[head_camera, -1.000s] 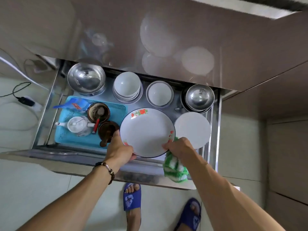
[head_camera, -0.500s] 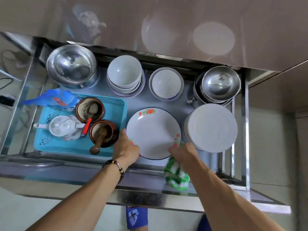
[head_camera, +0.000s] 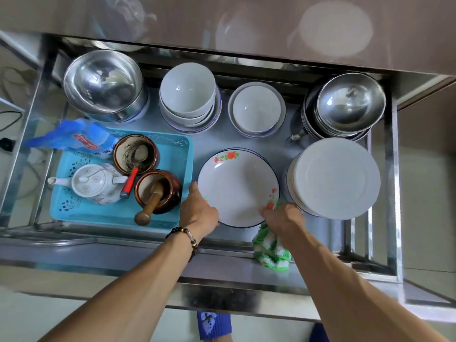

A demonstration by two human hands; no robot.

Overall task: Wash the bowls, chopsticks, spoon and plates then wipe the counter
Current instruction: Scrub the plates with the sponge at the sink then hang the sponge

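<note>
Lowered since a second ago, the floral plate now sits low in the steel drawer, between the turquoise tray at nine o'clock and the white plate stack at three. Left hand grips its rim; right hand pinches the opposite edge, apparently clutching a green-white cloth too.

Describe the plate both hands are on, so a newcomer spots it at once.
In the open steel drawer, look at the front row, between the blue tray and the plain white plate stack. The plate lies there alone, marked by red flowers on its rim.
</note>
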